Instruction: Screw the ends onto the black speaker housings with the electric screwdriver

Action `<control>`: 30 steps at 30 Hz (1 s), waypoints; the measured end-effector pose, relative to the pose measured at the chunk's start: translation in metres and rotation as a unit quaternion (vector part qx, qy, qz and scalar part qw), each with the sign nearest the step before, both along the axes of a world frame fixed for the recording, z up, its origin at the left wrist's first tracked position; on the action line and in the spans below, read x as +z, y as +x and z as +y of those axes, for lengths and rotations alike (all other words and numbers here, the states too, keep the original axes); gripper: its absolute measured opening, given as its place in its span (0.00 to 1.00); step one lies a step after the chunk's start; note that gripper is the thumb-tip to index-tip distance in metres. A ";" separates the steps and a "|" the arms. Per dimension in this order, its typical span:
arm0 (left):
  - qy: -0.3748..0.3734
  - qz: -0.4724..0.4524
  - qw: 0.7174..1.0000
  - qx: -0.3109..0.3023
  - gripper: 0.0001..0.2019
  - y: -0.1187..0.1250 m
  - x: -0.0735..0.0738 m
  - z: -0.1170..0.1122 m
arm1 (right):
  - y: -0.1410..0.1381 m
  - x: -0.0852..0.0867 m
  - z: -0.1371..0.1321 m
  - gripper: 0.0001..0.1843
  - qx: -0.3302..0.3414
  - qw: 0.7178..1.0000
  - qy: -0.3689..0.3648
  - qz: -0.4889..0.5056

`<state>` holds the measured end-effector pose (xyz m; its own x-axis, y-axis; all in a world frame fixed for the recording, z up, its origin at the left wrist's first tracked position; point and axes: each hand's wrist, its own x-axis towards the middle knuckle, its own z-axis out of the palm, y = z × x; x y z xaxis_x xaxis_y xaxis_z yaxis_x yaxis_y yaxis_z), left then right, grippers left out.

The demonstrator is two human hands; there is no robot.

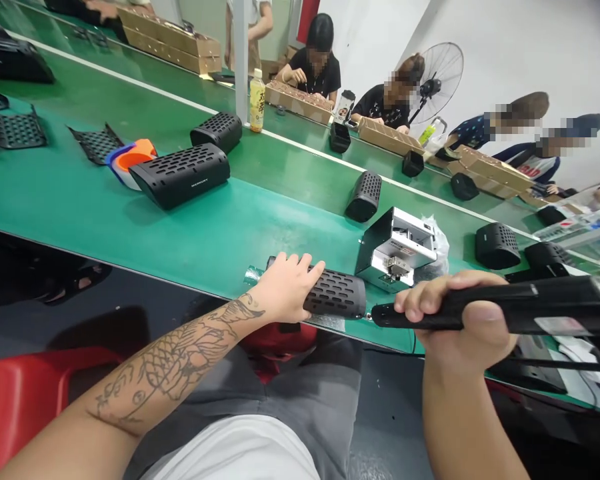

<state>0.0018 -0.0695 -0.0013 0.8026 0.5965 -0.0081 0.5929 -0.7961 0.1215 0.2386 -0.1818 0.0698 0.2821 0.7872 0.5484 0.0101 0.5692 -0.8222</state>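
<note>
My left hand [289,287] is wrapped over a black perforated housing [337,293] that lies at the near edge of the green bench. Its fingers reach across the top and the thumb is on the near side. In my right hand [463,323] is a black electric screwdriver [535,303], held level with its tip at the housing's right end. Whether a screw sits under the tip is too small to make out. Just behind the two, a silver and black screw feeder [397,250] stands on the bench.
Further left lie a second housing [183,175], an orange and blue tape dispenser [135,160] and a loose perforated panel [97,143]. Another housing [365,195] stands on the green conveyor belt [290,177]. Across it, several people work at cardboard boxes. A red chair [25,407] is at left.
</note>
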 end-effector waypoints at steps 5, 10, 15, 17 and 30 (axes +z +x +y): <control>0.011 -0.009 1.000 0.000 0.53 0.000 -0.004 -0.001 | -0.008 -0.012 0.013 0.14 0.011 1.000 -0.018 -0.021; 0.008 -0.013 1.000 0.003 0.52 0.000 -0.005 -0.002 | -0.004 -0.016 0.016 0.14 0.058 0.997 -0.035 -0.026; -0.002 -0.003 1.000 0.001 0.53 0.001 -0.002 -0.002 | -0.005 -0.018 0.016 0.12 0.105 0.993 -0.050 -0.019; 0.000 -0.003 1.000 0.000 0.53 0.002 -0.001 -0.002 | -0.005 -0.018 0.016 0.13 0.113 0.992 -0.055 -0.025; -0.011 0.009 1.000 0.006 0.54 0.002 0.002 -0.003 | -0.010 -0.022 0.018 0.16 0.092 0.994 -0.056 -0.023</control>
